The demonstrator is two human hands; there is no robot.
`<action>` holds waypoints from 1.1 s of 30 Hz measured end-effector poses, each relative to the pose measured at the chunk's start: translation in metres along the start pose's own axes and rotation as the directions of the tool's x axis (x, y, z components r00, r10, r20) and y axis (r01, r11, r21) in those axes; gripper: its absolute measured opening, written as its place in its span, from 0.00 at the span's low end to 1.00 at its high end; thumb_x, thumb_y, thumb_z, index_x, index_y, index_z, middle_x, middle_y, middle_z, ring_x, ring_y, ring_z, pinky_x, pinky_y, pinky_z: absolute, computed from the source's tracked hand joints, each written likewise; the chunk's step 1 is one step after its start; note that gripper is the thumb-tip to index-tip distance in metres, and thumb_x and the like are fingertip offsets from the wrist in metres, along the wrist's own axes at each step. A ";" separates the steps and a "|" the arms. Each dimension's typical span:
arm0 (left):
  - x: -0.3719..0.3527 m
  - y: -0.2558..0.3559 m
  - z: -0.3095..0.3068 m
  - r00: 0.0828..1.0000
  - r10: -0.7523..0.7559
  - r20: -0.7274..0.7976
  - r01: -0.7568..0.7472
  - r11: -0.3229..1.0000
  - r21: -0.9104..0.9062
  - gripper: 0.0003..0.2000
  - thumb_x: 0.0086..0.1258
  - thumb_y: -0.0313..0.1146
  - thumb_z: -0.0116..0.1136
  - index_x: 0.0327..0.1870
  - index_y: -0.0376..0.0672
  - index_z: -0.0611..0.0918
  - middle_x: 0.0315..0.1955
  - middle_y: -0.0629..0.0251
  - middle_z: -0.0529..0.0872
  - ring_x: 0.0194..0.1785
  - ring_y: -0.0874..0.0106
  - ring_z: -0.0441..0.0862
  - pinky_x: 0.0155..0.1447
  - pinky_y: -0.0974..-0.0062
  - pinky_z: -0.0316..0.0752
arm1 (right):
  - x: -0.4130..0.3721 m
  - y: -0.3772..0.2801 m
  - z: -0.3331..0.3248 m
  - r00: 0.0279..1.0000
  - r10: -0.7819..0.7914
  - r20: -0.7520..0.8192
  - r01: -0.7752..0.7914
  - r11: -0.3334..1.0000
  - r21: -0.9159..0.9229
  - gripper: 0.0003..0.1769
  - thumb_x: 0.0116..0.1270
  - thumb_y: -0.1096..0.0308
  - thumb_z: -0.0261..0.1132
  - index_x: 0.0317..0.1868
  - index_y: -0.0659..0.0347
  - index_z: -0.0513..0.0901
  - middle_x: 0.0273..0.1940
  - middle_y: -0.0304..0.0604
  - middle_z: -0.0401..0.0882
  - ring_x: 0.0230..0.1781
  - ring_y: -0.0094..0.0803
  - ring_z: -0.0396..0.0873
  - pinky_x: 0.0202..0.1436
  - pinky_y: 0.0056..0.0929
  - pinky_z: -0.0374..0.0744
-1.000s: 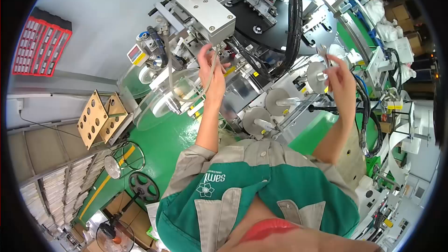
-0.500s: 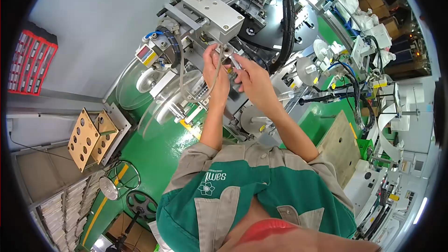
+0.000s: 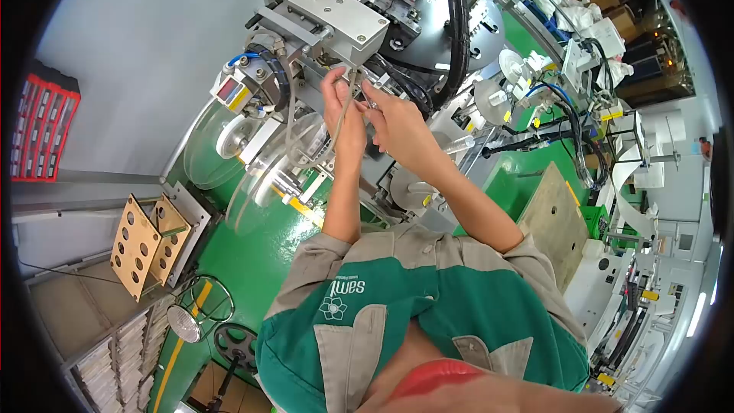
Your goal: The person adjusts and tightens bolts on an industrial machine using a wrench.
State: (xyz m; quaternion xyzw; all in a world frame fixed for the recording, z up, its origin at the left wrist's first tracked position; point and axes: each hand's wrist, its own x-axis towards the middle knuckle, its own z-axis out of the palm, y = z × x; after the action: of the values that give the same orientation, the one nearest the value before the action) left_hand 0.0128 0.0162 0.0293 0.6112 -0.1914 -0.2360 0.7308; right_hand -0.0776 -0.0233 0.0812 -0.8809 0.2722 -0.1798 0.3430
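Observation:
My left hand [image 3: 348, 122] is raised beneath the silver machine block [image 3: 332, 11], its fingers curled at a small fitting under the block's end. What those fingers grip is hidden. Right beside it, my right hand [image 3: 403, 130] is closed on a slim silver wrench [image 3: 369, 99], of which only a short part shows by the thumb. Both hands nearly touch at the fitting. A beige tube [image 3: 290, 126] loops down past my left wrist and up between the hands.
Clear film reels [image 3: 264, 176] and a small gauge box [image 3: 232, 92] are to the left. Thick black cables [image 3: 457, 38] run beside a dark round plate [image 3: 436, 34]. A wooden board [image 3: 554, 218], a stool [image 3: 200, 310] and a perforated stand [image 3: 136, 248] surround me.
The view has shifted slightly, so the machine sits further left. My right hand has turned a little, and less of the wrench shows. Both hands stay at the same fitting.

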 end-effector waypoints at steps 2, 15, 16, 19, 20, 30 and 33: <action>0.000 0.003 -0.002 1.000 0.000 0.013 0.000 1.000 0.014 0.15 0.76 0.42 0.39 0.57 0.47 0.69 0.25 0.67 0.75 0.23 0.80 0.71 0.28 0.79 0.67 | 0.000 0.000 0.001 1.000 -0.012 -0.005 0.012 1.000 0.000 0.23 0.68 0.75 0.53 0.63 0.72 0.66 0.35 0.54 0.80 0.16 0.29 0.72 0.22 0.28 0.75; 0.014 -0.001 0.000 0.995 -0.068 0.077 0.083 0.972 -0.222 0.17 0.68 0.32 0.56 0.53 0.47 0.63 0.30 0.68 0.75 0.27 0.81 0.70 0.23 0.84 0.61 | 0.001 0.001 -0.017 0.975 0.072 0.212 -0.138 0.940 0.313 0.27 0.66 0.78 0.49 0.66 0.64 0.63 0.36 0.48 0.82 0.28 0.33 0.83 0.26 0.29 0.81; 0.012 0.002 0.000 0.994 -0.078 0.076 0.094 0.968 -0.235 0.17 0.68 0.32 0.56 0.53 0.47 0.63 0.30 0.68 0.75 0.27 0.81 0.70 0.23 0.84 0.61 | 0.002 0.002 -0.019 0.971 0.083 0.224 -0.171 0.894 0.413 0.27 0.65 0.79 0.49 0.67 0.62 0.63 0.36 0.46 0.82 0.28 0.31 0.83 0.29 0.29 0.82; 0.008 0.006 0.002 0.994 -0.091 0.056 0.101 0.971 -0.218 0.16 0.69 0.31 0.56 0.53 0.47 0.64 0.29 0.69 0.75 0.27 0.82 0.69 0.25 0.84 0.61 | 0.004 0.003 -0.029 0.935 0.120 0.335 -0.258 0.878 0.404 0.28 0.64 0.79 0.51 0.66 0.61 0.64 0.37 0.49 0.80 0.33 0.30 0.83 0.33 0.28 0.83; 0.007 0.007 0.002 0.994 -0.096 0.052 0.104 0.974 -0.199 0.16 0.69 0.31 0.56 0.53 0.47 0.65 0.29 0.69 0.76 0.28 0.82 0.69 0.25 0.84 0.62 | 0.002 0.006 -0.025 0.950 0.113 0.290 -0.243 0.853 0.463 0.27 0.64 0.79 0.51 0.66 0.62 0.64 0.37 0.49 0.81 0.33 0.30 0.83 0.32 0.28 0.82; 0.015 -0.002 -0.005 0.996 -0.090 0.022 0.092 0.986 -0.140 0.19 0.65 0.32 0.60 0.54 0.50 0.66 0.31 0.67 0.76 0.25 0.79 0.71 0.25 0.80 0.66 | -0.035 0.021 -0.042 0.984 -0.043 0.170 -0.023 0.929 0.371 0.21 0.66 0.74 0.54 0.60 0.60 0.70 0.44 0.56 0.80 0.41 0.49 0.80 0.44 0.42 0.75; 0.014 0.006 -0.004 0.990 -0.134 0.050 0.140 0.980 -0.145 0.21 0.66 0.31 0.59 0.56 0.52 0.63 0.40 0.57 0.80 0.29 0.67 0.79 0.33 0.71 0.78 | -0.099 0.054 -0.097 0.989 -0.075 -0.127 0.141 0.731 0.667 0.13 0.69 0.72 0.56 0.51 0.65 0.78 0.39 0.44 0.82 0.36 0.29 0.82 0.38 0.25 0.78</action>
State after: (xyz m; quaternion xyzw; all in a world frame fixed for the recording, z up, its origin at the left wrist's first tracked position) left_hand 0.0270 0.0127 0.0346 0.5623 -0.1455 -0.3114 0.7522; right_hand -0.2233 -0.0457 0.0984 -0.7021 0.1523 -0.3257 0.6147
